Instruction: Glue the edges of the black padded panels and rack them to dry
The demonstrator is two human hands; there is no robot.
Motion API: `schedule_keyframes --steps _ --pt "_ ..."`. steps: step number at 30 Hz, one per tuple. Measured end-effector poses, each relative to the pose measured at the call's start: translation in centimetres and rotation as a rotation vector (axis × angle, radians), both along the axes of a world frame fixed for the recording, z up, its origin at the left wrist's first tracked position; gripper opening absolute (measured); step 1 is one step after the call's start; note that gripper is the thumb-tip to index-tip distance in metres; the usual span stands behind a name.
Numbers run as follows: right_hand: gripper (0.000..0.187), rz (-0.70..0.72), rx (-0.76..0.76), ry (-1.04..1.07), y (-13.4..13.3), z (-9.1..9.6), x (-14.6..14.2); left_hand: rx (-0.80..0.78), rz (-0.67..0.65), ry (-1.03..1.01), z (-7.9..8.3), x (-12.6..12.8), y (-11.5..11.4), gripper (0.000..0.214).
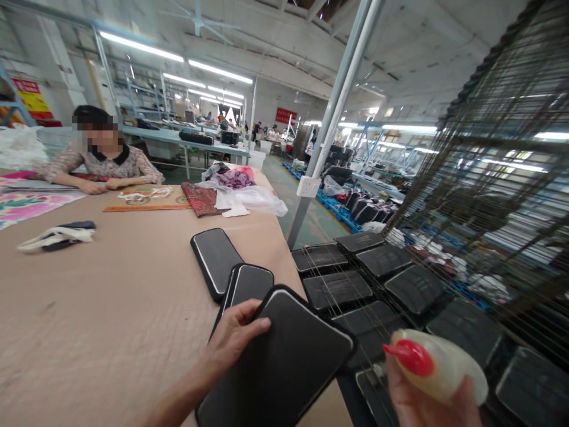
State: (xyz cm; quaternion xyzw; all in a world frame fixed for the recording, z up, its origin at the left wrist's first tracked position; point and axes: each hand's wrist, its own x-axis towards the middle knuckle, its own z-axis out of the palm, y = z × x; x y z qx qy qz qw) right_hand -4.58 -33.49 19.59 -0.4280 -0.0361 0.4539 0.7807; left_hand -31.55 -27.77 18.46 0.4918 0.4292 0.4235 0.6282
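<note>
My left hand grips the upper left edge of a black panel with rounded corners, thumb on its face. A white line runs along the panel's rim, and its lower end leaves the view. In my right hand is a whitish squeeze bottle, tilted, its red nozzle pointing left towards the panel. The nozzle is apart from the panel. Just behind the held panel, a similar black panel lies partly hidden, and a further one rests on the brown-covered table.
Several black panels lie on a wire rack to the right; more rack grids rise above it. A grey post stands at the table's edge. Across the table sits a person near fabric pieces and an orange ruler.
</note>
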Motion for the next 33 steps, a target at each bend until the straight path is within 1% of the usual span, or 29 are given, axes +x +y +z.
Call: schedule_keyframes --steps 3,5,7,9,12,15,18,20,24,26,29,31,33 --pt "0.052 -0.007 0.057 -0.073 0.1 1.9 -0.1 0.192 -0.124 0.177 4.6 -0.2 -0.4 0.029" --pt "0.053 0.022 0.099 -0.126 0.0 3.3 0.1 0.341 -0.209 0.354 6.8 0.2 -0.8 0.027" --pt "0.051 0.077 0.164 -0.175 -0.1 4.8 0.5 0.438 -0.314 0.502 8.3 0.7 -1.3 0.025" --pt "0.051 0.135 0.237 -0.244 0.0 6.1 1.0 0.472 -0.436 0.577 9.3 1.3 -1.6 0.024" --pt "0.062 0.247 0.326 -0.363 0.4 7.8 1.7 0.469 -0.569 0.614 10.9 1.7 -2.1 0.022" --pt "0.071 0.381 0.393 -0.482 1.0 9.1 1.9 0.425 -0.684 0.617 12.3 1.6 -2.3 0.019" --pt "0.073 0.554 0.464 -0.552 1.9 10.1 1.3 0.384 -0.786 0.634 13.3 1.4 -2.2 0.02" --pt "0.074 0.628 0.498 -0.571 2.5 10.4 0.4 0.376 -0.862 0.633 13.6 1.2 -2.1 0.019" --pt "0.079 0.718 0.505 -0.58 3.6 10.0 -1.5 0.384 -0.999 0.599 13.9 1.0 -1.7 0.016" --pt "0.08 0.763 0.509 -0.581 4.0 9.5 -2.1 0.357 -1.051 0.594 14.0 0.9 -1.4 0.016" --pt "0.077 0.837 0.506 -0.57 4.5 9.1 -2.5 0.306 -1.093 0.569 14.2 0.8 -0.9 0.017" --pt "0.075 0.88 0.509 -0.568 4.6 9.0 -2.8 0.278 -1.094 0.545 14.2 0.7 -0.6 0.015" --pt "0.074 0.881 0.522 -0.575 4.7 9.1 -3.2 0.243 -1.103 0.533 14.1 0.5 -0.3 0.013"
